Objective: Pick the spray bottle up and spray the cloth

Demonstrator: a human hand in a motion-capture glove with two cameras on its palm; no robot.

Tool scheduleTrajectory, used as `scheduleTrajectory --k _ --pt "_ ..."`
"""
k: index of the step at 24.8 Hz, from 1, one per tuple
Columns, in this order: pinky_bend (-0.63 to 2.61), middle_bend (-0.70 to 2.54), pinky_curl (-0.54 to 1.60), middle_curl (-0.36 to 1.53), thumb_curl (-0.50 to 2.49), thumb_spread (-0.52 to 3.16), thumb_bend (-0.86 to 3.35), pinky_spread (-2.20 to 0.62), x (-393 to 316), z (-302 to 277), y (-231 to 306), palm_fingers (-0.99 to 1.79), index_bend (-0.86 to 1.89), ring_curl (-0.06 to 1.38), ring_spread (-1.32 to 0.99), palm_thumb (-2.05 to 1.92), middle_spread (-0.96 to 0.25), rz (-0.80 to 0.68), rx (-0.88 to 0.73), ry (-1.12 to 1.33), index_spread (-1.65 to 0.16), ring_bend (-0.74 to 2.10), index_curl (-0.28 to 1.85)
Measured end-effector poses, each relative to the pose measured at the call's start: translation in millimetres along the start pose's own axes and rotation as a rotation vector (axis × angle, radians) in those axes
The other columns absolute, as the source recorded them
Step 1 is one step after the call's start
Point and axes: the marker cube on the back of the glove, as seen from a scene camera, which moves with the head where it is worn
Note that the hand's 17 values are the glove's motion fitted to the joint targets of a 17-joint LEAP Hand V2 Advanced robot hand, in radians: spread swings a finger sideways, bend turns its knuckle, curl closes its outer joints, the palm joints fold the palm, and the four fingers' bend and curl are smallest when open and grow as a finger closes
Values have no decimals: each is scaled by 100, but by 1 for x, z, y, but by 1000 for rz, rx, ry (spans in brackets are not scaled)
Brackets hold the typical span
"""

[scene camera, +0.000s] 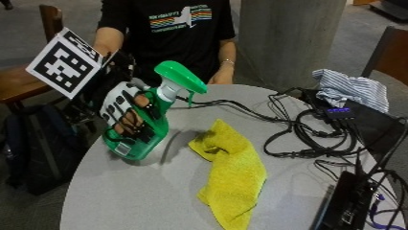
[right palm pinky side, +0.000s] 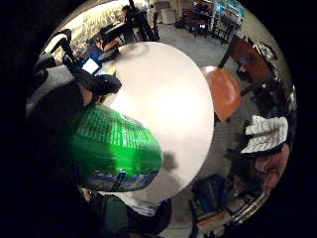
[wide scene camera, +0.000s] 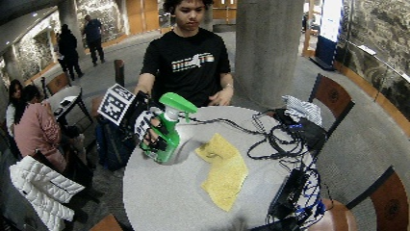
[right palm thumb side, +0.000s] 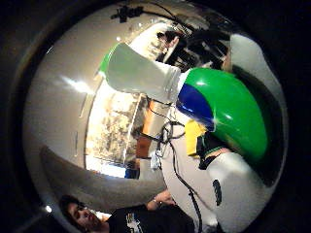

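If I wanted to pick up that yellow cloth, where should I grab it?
Probably pinch the yellow cloth from above at its bunched, raised end, nearest the spray bottle that the right hand grips. There the folds stand up off the table, giving fingers something to close on; the rest lies flat.

Open grey table [scene camera: 140,201] between the green spray bottle [scene camera: 143,129] and the yellow cloth [scene camera: 232,175], with nothing between them. Past the cloth, tangled black cables [scene camera: 306,134], a black box [scene camera: 347,199] and a striped cloth [scene camera: 350,88] crowding the far side.
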Motion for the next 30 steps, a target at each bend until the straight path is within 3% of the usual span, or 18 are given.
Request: scheduleTrajectory --k 15,30 --pt "59 21 33 42 52 79 -3 1 -7 7 -7 111 10 38 -3 94 -1 47 -238 333 -22 48 28" --pt "59 20 34 42 53 79 -3 -1 -7 15 -10 111 11 38 -3 94 -1 65 -278 408 -22 49 27"
